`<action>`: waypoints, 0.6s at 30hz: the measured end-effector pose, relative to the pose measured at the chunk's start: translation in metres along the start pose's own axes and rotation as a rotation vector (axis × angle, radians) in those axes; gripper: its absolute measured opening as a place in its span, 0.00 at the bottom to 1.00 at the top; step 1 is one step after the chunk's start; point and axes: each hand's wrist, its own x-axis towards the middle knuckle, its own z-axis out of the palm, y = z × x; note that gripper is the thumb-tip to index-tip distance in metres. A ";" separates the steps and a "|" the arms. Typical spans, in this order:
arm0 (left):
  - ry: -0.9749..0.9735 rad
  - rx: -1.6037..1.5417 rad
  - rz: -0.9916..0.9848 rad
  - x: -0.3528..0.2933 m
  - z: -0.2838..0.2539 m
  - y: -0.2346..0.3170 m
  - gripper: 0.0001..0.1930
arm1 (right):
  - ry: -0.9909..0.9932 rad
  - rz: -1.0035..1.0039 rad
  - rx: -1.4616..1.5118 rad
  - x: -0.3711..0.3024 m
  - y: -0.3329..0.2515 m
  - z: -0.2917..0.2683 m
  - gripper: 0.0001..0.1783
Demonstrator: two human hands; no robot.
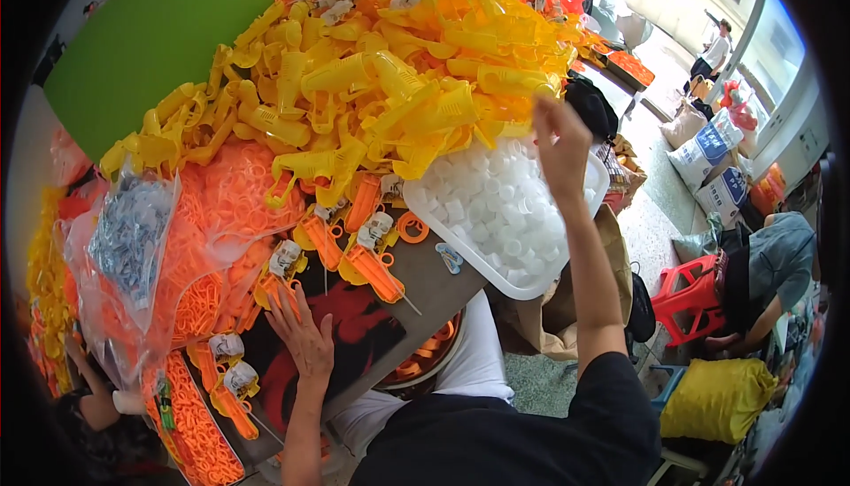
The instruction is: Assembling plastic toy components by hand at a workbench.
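My left hand [307, 340] lies over the dark tabletop with its fingers stretched out. Its fingertips reach the lower end of an orange, yellow and white assembly [282, 269]. Similar orange pieces with white motor-like parts and thin metal rods lie beside it, one orange assembly [376, 272] to the right. Raised above the far right of a white tray [531, 291] of small white caps [505, 212], my right hand [564, 150] has curled fingers close to the heap of yellow plastic shells [390, 79]. Whatever those fingers may hold is hidden.
At left are clear bags of orange rings [252, 189] and blue-grey small parts [133, 225], and a tray of orange links [199, 433]. A tub of orange pieces [425, 358] sits below the table edge. A seated person [770, 265] and red stool [689, 300] are at right.
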 end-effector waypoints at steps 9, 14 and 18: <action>-0.011 -0.038 0.010 0.001 0.004 -0.003 0.37 | -0.181 0.317 -0.520 0.173 0.112 0.066 0.35; -0.007 -0.030 -0.023 0.000 0.002 -0.006 0.37 | -0.119 -0.129 -0.297 0.145 0.032 0.099 0.26; -0.019 -0.057 -0.012 0.000 0.000 -0.005 0.37 | -0.809 0.097 -0.310 0.118 -0.036 0.133 0.39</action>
